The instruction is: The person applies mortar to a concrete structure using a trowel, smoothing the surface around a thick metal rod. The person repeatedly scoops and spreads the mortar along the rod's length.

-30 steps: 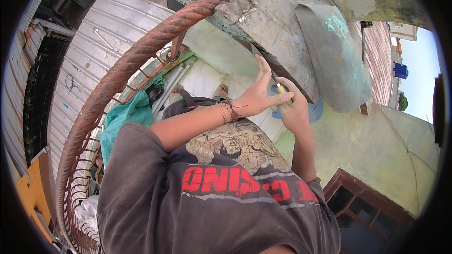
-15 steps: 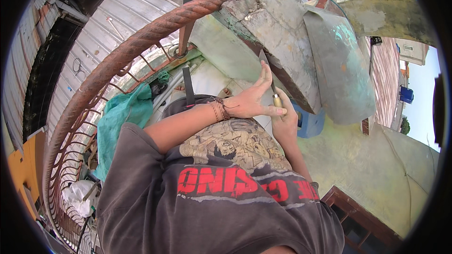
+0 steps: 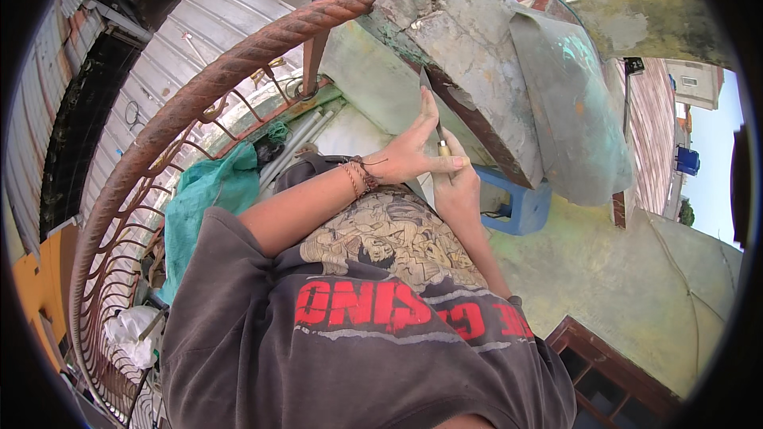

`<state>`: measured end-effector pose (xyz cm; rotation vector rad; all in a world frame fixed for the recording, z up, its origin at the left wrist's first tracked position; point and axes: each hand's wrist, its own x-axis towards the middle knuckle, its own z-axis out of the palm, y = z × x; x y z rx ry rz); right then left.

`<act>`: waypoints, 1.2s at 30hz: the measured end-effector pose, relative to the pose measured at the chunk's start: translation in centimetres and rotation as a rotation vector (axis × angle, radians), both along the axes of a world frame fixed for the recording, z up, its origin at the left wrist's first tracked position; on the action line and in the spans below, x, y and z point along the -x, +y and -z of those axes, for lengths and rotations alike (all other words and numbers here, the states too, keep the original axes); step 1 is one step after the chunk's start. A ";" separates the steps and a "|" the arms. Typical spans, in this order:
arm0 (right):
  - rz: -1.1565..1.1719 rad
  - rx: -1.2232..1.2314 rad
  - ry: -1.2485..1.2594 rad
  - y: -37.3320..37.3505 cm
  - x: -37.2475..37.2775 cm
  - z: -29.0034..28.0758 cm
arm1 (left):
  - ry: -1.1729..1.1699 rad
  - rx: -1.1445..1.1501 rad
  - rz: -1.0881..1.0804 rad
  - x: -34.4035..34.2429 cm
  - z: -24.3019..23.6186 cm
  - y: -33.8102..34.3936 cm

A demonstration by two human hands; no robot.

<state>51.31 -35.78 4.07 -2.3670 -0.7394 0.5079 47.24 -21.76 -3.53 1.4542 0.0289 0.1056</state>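
Observation:
A knife point(image 3: 439, 131) with a pale wooden handle and a slim dark blade stands between my hands, its point toward the masonry ledge. My right hand point(image 3: 458, 195) wraps round the lower handle, which it partly hides. Against the blade's left side lies my left hand point(image 3: 405, 152), its fingers stretched along the blade toward the tip. The left thumb reaches across at the handle. Dark cord bracelets point(image 3: 362, 175) circle my left wrist. Both hands are held in front of my printed dark shirt point(image 3: 350, 365).
A rusty twisted railing point(image 3: 214, 83) curves along the left, with a green sack point(image 3: 207, 199) and pale pipes point(image 3: 298, 139) inside it. Ahead is a cracked concrete ledge point(image 3: 469, 56) with a grey sheet point(image 3: 568, 103) over it. A blue plastic stool point(image 3: 520, 210) stands right of my hands.
Both hands and the knife have shifted a little to the left and away from me. More of the blue stool shows. The right hand keeps its grip.

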 end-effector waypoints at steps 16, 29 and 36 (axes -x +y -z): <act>0.021 0.145 0.089 1.5 0.0 -1.8 | 0.035 0.090 0.061 0.0 0.6 -0.1; -0.096 0.162 -0.145 0.4 0.2 -5.0 | 0.047 0.287 0.084 -0.3 -1.6 -1.1; 0.011 0.344 0.003 3.9 0.7 -7.3 | 0.050 0.313 0.040 -0.5 -1.7 -0.6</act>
